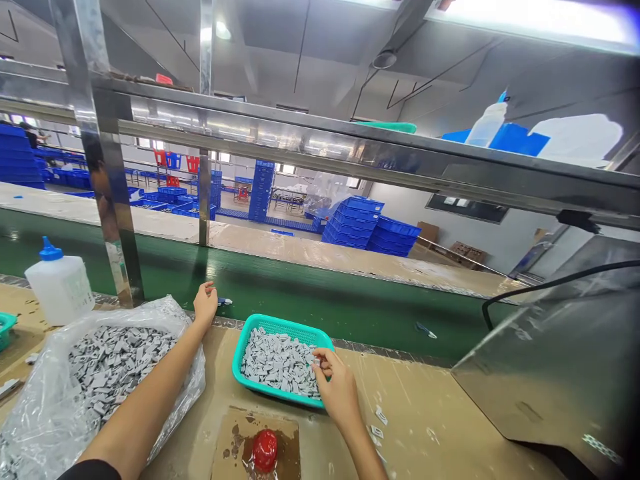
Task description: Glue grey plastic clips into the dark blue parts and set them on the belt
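Note:
My left hand (205,305) reaches over the green conveyor belt (300,300), its fingers loosely bent and apart. Right beside it on the belt lies a small dark-and-white part (225,302); no grip on it shows. At the right end of a green plastic basket (245,380), my right hand (336,387) pinches what looks like a small grey plastic piece. Many similar grey pieces (280,360) fill the basket. Under my left forearm, a clear plastic bag (50,387) holds more grey pieces (120,360). A wet red lump (265,450) sits on a cardboard square (227,460) in front of the basket.
A white bottle with blue cap (60,290) stands at left by a metal post (107,200). Another small part (426,330) lies on the belt. Loose pieces (380,417) lie right of my forearm. A metal housing (560,360) stands at right; a shelf (320,137) crosses above.

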A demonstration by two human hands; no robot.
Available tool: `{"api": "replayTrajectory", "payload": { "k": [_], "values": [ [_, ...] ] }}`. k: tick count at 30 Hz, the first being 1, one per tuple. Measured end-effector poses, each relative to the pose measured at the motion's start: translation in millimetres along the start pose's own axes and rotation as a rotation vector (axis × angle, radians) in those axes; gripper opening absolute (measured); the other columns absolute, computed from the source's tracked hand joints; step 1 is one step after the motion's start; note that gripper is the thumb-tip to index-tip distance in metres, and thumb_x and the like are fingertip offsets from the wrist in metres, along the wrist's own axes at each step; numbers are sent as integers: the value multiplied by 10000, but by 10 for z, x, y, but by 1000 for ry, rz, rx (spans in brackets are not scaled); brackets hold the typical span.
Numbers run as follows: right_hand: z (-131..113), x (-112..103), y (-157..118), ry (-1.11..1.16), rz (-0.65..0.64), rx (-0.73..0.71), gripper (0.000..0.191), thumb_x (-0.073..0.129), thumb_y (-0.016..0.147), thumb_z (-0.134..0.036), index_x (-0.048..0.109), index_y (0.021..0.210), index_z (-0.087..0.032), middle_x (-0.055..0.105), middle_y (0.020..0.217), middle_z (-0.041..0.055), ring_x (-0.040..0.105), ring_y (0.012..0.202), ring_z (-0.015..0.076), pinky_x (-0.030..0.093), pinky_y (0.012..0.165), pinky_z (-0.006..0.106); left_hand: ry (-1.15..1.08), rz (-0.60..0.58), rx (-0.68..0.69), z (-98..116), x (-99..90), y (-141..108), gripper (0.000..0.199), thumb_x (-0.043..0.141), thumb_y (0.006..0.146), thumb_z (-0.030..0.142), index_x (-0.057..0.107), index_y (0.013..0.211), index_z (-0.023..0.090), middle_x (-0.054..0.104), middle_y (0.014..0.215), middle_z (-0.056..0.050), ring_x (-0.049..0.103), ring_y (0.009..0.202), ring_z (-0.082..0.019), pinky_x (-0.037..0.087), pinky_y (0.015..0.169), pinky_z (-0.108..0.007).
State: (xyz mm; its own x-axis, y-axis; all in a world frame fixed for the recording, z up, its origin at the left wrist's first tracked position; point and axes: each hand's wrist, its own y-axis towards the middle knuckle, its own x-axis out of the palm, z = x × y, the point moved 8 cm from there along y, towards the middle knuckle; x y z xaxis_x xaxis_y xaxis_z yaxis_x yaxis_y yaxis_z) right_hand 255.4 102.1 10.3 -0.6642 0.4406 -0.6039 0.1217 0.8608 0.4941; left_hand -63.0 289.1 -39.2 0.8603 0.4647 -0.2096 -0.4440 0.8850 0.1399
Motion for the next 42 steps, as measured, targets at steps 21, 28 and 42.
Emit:
{"api": "replayTrajectory", "payload": {
  "k": [21,28,42],
  "values": [
    [67,-107,-52,247,142,18,151,463,719,-228,591,679,-158,536,807,76,564,745,186,519,656,286,265,-660,55,-41,537,-266,205,480,839,278,547,957,125,564,950,-56,553,816,-150,479,723,-330],
    [140,-117,-46,381,176,91,159,505,734,-277,599,733,-150,552,832,78,598,651,167,541,668,317,216,-647,86,-3,552,-231,210,474,843,282,542,955,117,573,894,-47,561,751,-131,488,677,-305],
    [165,-121,22,541,173,140,289,641,624,-398,620,681,-116,569,863,112,608,636,184,560,625,339,57,-371,289,727,225,-429,210,465,836,227,536,1008,129,553,1041,-76,518,964,-186,413,853,-388]
  ]
}}
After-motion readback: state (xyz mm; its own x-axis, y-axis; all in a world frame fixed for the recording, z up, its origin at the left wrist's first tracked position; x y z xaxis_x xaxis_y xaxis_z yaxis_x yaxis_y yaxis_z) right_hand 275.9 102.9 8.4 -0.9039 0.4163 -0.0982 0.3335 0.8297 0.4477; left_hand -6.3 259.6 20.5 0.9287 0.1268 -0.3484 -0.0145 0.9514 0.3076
